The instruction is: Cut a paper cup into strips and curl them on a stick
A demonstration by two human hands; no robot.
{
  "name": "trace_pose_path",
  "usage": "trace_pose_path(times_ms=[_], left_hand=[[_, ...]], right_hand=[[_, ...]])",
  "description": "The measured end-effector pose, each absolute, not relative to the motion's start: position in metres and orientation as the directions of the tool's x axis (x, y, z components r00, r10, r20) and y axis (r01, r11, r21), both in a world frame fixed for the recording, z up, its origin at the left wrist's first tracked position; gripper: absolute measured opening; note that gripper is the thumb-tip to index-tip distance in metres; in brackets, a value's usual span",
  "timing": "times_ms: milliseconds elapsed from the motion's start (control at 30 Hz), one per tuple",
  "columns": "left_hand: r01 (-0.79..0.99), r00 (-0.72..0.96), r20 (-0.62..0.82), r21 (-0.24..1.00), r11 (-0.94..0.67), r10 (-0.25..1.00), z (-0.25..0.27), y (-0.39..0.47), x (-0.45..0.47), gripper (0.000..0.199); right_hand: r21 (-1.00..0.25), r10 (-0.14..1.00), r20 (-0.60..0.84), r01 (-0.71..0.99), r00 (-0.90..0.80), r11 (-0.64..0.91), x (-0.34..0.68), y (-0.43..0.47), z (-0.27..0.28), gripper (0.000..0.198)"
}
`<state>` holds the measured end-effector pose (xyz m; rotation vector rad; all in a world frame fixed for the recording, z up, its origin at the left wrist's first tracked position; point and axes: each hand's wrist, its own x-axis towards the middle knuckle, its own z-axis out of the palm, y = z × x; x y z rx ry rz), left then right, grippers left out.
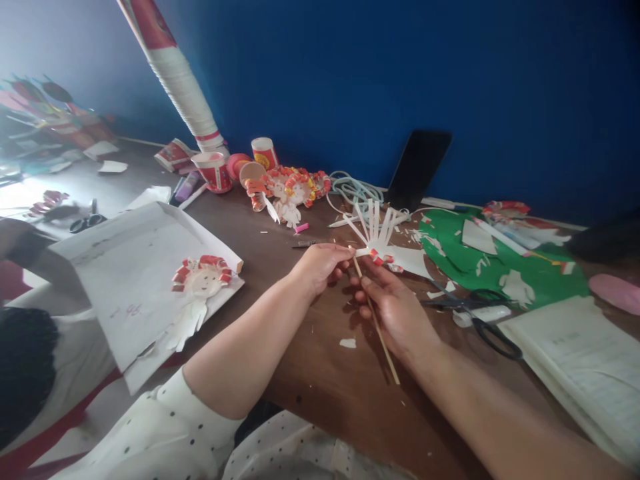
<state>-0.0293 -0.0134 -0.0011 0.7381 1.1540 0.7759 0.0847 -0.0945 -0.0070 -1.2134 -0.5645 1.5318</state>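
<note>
My left hand [323,267] is closed, pinching the end of one strip of a white paper-cup cutout [374,233]. The cutout's strips fan outward, and several beside my fingers are rolled into red-and-white curls [376,257]. A thin wooden stick [384,341] slants down from the pinched strip, its upper end touching the paper by my left fingertips. My right hand [393,300] is closed around the stick, with its fingertips close under the curls. Some of its fingers are hidden behind the stick and the paper.
Black scissors [493,333] and a white glue tube [481,316] lie right, near a green sheet [560,280] and a notebook [575,360]. Left is a white folder [115,287] bearing a curled paper figure [203,283]. Behind stand paper cups [215,175], finished figures [295,190] and a phone [419,167].
</note>
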Motion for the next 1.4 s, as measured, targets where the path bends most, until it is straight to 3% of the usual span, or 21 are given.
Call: trace_pose_path(times_ms=[700,1400], left_hand=[[-0.147,0.218,-0.519,0.82,0.553,0.827,0.0021,-0.0142,-0.0289,0.014],[-0.069,0.284,-0.539,0.814,0.577,0.793,0.0028,-0.0116,-0.0324,0.013]], right_hand=[[-0.842,0.917,-0.393,-0.426,0.062,-0.332,0.0859,-0.0942,-0.0072,0.06],[-0.827,0.908,-0.417,-0.429,0.032,-0.364,0.0875,-0.0949,-0.0057,0.051]])
